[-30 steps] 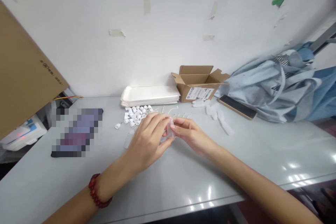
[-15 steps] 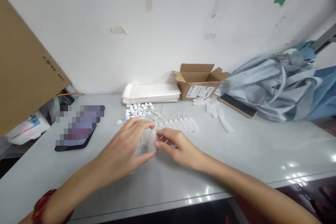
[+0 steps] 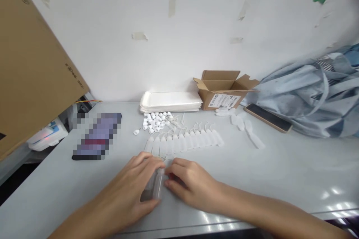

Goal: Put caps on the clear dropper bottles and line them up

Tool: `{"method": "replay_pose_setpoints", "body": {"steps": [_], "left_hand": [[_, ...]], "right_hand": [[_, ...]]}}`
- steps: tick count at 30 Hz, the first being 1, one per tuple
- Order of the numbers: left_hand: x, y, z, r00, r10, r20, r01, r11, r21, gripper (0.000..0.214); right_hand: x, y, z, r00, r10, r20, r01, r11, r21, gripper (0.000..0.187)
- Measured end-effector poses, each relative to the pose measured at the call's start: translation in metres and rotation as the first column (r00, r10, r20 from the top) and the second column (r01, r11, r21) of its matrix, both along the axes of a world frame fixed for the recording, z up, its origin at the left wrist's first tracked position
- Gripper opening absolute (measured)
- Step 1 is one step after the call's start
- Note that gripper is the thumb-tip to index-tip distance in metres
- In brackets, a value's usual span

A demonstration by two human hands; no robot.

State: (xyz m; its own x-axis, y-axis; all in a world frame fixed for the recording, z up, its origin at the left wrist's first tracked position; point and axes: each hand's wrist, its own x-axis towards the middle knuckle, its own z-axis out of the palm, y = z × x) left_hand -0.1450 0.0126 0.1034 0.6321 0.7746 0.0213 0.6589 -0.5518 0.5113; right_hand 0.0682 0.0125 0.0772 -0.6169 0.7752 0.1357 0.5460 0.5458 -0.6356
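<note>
Lengthwise, a translucent bottle (image 3: 158, 186) spans thumb to fingers, grasped by the left hand (image 3: 131, 187); just rightward, the right hand (image 3: 193, 183) is curled, contents indiscernible.

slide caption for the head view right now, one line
Left hand holding a translucent bottle, right hand close beside it, before a row of pale pieces.

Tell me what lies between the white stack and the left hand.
In the head view, white caps lie nearest the stack; then comes a row of bottles, its left end nearest the left hand.
</note>
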Motion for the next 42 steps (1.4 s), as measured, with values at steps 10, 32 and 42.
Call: {"method": "replay_pose_setpoints", "body": {"steps": [10,32,42], "left_hand": [[-0.002,0.004,-0.008,1.000,0.013,-0.028,-0.009,0.992,0.129,0.045],[-0.003,0.001,-0.006,0.999,-0.003,-0.032,0.006,0.995,0.097,0.041],[-0.003,-0.001,-0.005,0.999,0.042,-0.027,-0.040,0.996,0.078,0.040]], "right_hand": [[0.000,-0.001,0.000,0.996,0.008,0.088,-0.010,1.000,0.023,0.018],[0.003,0.001,0.002,0.992,0.011,0.130,-0.017,0.999,0.046,0.020],[0.004,0.002,0.000,0.987,0.016,0.160,-0.027,0.998,0.063,0.021]]}}
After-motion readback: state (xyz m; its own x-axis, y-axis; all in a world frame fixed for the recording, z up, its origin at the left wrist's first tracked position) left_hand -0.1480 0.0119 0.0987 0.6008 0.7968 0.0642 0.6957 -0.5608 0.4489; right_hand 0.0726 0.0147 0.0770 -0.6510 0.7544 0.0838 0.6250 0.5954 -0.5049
